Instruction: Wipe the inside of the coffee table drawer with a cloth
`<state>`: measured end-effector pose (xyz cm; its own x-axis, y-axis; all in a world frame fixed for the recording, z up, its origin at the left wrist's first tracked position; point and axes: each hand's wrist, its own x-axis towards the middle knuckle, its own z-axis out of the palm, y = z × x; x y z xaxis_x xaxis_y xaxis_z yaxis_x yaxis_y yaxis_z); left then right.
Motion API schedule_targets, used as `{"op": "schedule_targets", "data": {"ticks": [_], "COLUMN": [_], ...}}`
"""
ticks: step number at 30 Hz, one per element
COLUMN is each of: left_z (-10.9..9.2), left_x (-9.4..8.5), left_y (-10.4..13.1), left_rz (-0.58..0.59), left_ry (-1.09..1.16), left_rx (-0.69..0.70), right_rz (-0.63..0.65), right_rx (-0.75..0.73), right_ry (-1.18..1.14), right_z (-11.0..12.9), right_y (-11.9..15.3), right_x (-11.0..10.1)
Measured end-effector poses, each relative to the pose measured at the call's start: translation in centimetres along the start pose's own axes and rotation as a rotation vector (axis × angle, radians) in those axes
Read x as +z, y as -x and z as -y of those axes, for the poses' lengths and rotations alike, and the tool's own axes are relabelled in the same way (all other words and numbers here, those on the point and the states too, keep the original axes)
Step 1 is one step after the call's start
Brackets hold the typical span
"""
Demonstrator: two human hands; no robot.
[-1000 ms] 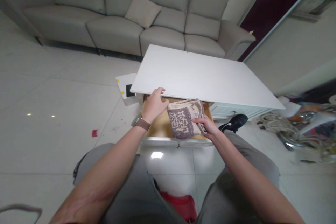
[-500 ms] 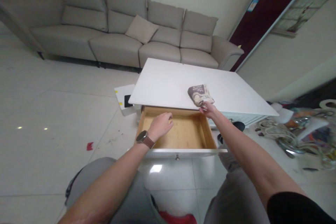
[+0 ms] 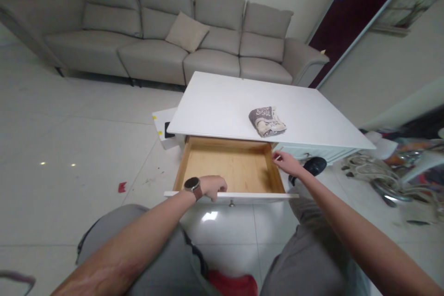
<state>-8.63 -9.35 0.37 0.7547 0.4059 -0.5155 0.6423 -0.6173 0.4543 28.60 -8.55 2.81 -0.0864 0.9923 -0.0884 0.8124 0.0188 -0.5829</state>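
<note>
A wooden drawer (image 3: 222,162) is pulled out from the white coffee table (image 3: 222,101), and its inside shows bare wood. My left hand (image 3: 215,187), with a watch on the wrist, is closed over the top edge of the white drawer front (image 3: 263,196), left of its small knob (image 3: 231,203). Beside the drawer's right wall is my right hand (image 3: 287,163); its fingers are loosely bent and apart, with nothing seen in them. A folded cloth (image 3: 267,121), brown and cream with a pattern, lies on the tabletop near its front edge, apart from both hands.
Behind the table stands a long grey sofa (image 3: 156,48) with a beige cushion (image 3: 187,32). A white box (image 3: 160,122) is on the floor at the table's left. Cables and a heap of items (image 3: 367,171) lie at the right. A red scrap (image 3: 122,187) is on the tiles.
My right hand has left the cloth and come down to the drawer's right side. My left hand has moved from above the drawer's inside down onto its front edge.
</note>
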Motion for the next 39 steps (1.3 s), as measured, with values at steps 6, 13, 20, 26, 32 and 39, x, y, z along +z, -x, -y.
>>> {"op": "schedule_targets", "data": {"ticks": [6,13,20,26,32,39], "left_z": [1.8,4.4,6.3,8.5,9.0,7.7], "left_x": [-0.4,-1.2,-3.8,-5.5,-5.7,-6.7], "left_y": [0.3,-0.4,-2.9,-4.7,-6.1,-7.7], "left_rz": [-0.21,-0.735,-0.933,-0.974,-1.015,-1.028], "left_ry": [-0.029,-0.177,-0.277,-0.326,-0.392,-0.35], "left_rx": [-0.024,-0.119,-0.385,-0.44,-0.508,-0.65], "right_rz": [0.426,-0.022,-0.428,-0.497,-0.571,-0.668], "right_rx": [-0.198,-0.175,-0.118,-0.106,-0.04,0.112], "right_ry": [0.214,0.6,0.612,0.576,0.623,0.614], "right_z": [-2.2,-2.3,-3.6,-5.7,-5.6,-4.0], "right_y": [5.2,3.3,-2.2,-5.8,-7.1,-8.3], "right_x": [1.5,2.0,2.4,3.7,4.9,6.2]}}
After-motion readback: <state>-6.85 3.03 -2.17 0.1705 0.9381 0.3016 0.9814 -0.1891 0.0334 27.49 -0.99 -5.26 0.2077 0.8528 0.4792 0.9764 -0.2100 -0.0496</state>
